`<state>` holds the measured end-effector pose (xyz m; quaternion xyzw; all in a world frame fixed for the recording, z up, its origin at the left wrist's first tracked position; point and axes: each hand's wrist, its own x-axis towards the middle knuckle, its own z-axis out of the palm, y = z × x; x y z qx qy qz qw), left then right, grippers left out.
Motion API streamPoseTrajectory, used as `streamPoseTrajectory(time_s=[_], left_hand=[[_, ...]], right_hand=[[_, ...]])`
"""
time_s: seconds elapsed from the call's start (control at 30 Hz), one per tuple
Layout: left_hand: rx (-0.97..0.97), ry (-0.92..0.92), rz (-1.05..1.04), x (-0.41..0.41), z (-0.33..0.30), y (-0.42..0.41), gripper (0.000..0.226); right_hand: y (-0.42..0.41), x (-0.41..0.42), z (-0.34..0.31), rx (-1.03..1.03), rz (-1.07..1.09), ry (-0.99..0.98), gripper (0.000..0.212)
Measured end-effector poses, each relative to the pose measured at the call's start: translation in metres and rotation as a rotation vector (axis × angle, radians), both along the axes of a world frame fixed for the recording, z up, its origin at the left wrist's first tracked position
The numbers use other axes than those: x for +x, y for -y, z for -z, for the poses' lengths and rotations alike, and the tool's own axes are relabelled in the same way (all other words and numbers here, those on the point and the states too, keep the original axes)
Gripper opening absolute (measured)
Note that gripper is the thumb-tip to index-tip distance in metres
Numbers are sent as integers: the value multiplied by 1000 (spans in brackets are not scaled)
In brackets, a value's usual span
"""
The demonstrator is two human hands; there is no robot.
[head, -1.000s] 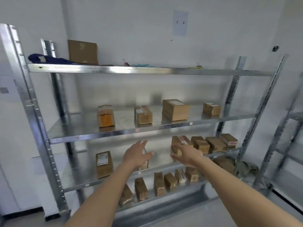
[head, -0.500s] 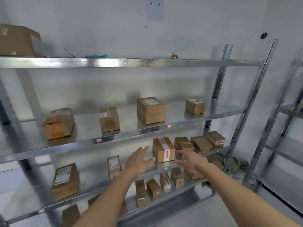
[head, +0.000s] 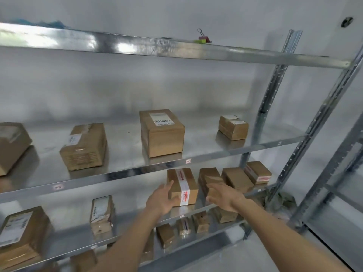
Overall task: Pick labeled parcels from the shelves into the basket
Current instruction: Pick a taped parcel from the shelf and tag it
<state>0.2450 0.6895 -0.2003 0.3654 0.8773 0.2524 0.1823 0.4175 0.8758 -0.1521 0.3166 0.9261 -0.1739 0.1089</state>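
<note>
Taped parcel [head: 182,186] looks like stiff, probably light cardboard; hold its 2 side faces. Left hand [head: 162,199] and right hand [head: 224,196] flank it, fingers spread, gripping nothing.

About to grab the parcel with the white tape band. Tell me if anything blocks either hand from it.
Nothing visible does. The left hand is already at the taped parcel's left side; the right hand reaches in from the right, in front of the neighbouring brown parcel, with open space between.

Both hands [head: 196,197] closer around taped parcel [head: 182,185]; left hand [head: 162,199] now touching it
</note>
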Motion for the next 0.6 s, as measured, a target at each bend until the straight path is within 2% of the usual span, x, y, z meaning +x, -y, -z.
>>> streamPoseTrajectory(time_s=[0.17, 0.37, 0.43, 0.53, 0.6], left_hand=[[-21, 43, -113, -25, 31, -46, 73], [-49, 117, -217, -52, 79, -104, 75], [-89, 112, -236, -61, 98, -123, 71], [-63, 114, -255, -69, 124, -147, 61], [-57, 127, -276, -77, 139, -157, 65]], right_hand=[[-56, -46, 44, -105, -62, -7, 66], [-118, -89, 108, -359, -93, -66, 61], [-134, -105, 128, -422, -134, -90, 68], [-156, -134, 167, -451, -140, -97, 93], [-161, -149, 185, -471, -130, -107, 93]])
